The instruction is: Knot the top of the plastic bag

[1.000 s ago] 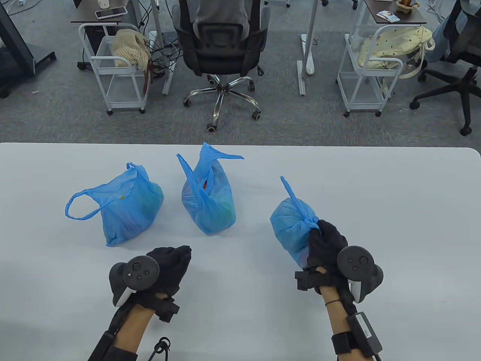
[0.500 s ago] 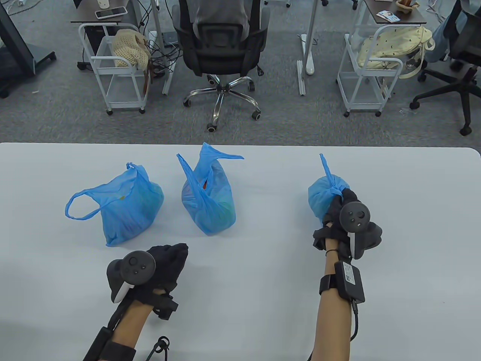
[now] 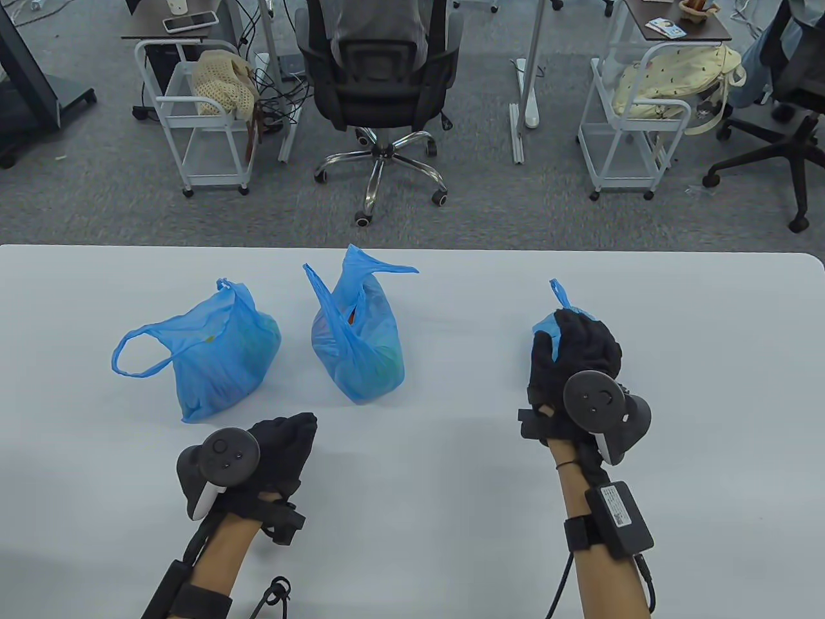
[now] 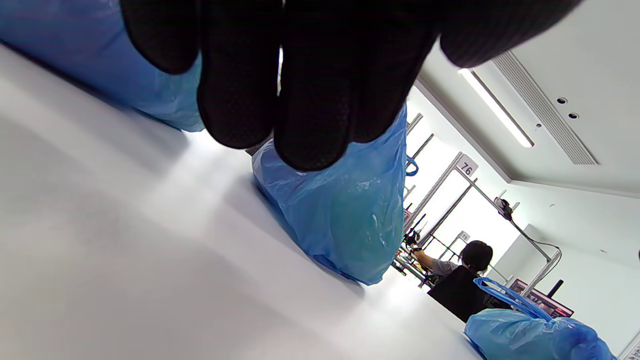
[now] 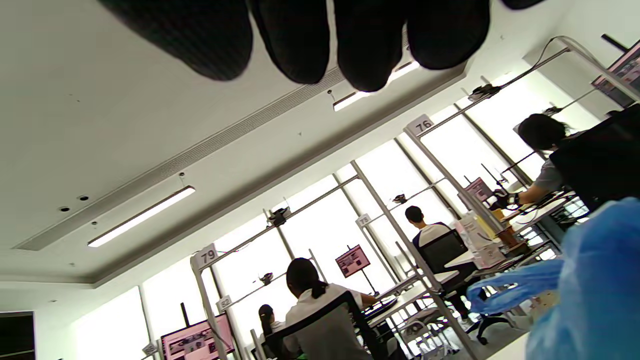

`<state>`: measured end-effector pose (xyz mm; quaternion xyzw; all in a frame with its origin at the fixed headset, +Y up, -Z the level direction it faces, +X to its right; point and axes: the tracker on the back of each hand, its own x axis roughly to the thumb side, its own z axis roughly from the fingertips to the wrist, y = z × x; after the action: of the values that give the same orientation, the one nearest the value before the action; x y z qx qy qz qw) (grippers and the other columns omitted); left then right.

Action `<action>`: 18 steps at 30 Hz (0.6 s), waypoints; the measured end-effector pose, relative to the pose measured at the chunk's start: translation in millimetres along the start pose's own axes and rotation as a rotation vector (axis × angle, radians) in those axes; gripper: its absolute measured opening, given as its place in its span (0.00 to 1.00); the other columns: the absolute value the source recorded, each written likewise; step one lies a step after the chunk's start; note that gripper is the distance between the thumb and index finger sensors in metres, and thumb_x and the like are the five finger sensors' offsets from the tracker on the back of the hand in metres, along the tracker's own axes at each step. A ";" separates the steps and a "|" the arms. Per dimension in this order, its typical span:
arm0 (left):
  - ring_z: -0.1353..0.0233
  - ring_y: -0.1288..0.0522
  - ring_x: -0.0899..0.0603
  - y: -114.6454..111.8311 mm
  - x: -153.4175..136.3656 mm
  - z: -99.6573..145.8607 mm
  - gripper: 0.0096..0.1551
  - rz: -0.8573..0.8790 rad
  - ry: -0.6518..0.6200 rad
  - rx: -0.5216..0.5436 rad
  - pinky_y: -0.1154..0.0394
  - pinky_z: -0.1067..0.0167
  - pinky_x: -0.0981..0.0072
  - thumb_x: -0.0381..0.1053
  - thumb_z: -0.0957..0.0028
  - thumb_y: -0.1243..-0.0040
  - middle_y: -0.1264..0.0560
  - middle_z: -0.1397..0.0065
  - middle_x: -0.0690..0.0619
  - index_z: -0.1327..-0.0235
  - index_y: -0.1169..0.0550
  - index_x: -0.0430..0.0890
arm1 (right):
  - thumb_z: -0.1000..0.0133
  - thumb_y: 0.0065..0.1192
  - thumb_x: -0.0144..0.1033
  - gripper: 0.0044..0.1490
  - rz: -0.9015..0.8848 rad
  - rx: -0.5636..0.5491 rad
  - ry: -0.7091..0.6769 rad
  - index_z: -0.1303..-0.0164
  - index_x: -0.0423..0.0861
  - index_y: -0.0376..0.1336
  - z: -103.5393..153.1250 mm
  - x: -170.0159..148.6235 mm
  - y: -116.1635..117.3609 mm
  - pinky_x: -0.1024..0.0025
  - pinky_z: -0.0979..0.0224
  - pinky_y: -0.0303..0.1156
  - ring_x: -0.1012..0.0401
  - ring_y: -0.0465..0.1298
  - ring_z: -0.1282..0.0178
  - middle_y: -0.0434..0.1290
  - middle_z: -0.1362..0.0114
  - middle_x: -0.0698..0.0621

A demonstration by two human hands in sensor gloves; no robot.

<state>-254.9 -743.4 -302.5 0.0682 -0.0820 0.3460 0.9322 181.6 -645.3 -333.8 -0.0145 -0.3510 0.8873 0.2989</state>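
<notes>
White table [image 3: 709, 322], right hand [image 3: 577, 361] now atop knotted bag [image 3: 544, 332], nearer than before.

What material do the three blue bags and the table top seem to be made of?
The three blue bags look like thin, translucent, crinkly plastic film: contents show faintly through. The pale grey table top looks like smooth, matte laminate or plastic; which one is unclear.

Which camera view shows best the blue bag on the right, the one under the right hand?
The table view: the right bag sits on the table, with the right hand resting on top. The left wrist view shows it small at the bottom corner. The right wrist view shows only its cropped edge.
</notes>
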 end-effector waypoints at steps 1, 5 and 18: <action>0.36 0.18 0.37 0.2 0.3 0.3 0.30 0.002 -0.001 0.002 0.32 0.32 0.37 0.65 0.45 0.53 0.12 0.44 0.50 0.43 0.16 0.52 | 0.43 0.63 0.45 0.33 -0.034 0.018 -0.023 0.33 0.38 0.63 8.1 7.1 -0.2 0.29 0.35 0.53 0.31 0.63 0.30 0.66 0.31 0.32; 0.36 0.18 0.37 1.2 1.4 1.6 0.31 0.015 0.005 0.025 0.33 0.32 0.37 0.65 0.45 0.53 0.12 0.44 0.50 0.43 0.16 0.52 | 0.43 0.62 0.45 0.34 -0.088 0.100 -0.032 0.32 0.39 0.62 53.5 11.1 17.0 0.29 0.35 0.53 0.31 0.62 0.29 0.66 0.30 0.33; 0.39 0.16 0.37 -3.6 1.9 7.8 0.25 0.024 0.079 0.102 0.30 0.35 0.38 0.59 0.43 0.47 0.13 0.41 0.49 0.39 0.18 0.51 | 0.44 0.63 0.44 0.34 -0.037 0.185 0.014 0.34 0.38 0.63 82.2 -16.1 36.3 0.28 0.36 0.54 0.31 0.63 0.30 0.66 0.31 0.32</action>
<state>-252.0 -746.3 -294.7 0.1007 -0.0281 0.3635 0.9257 156.5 -725.4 -297.9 0.0135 -0.2655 0.9101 0.3179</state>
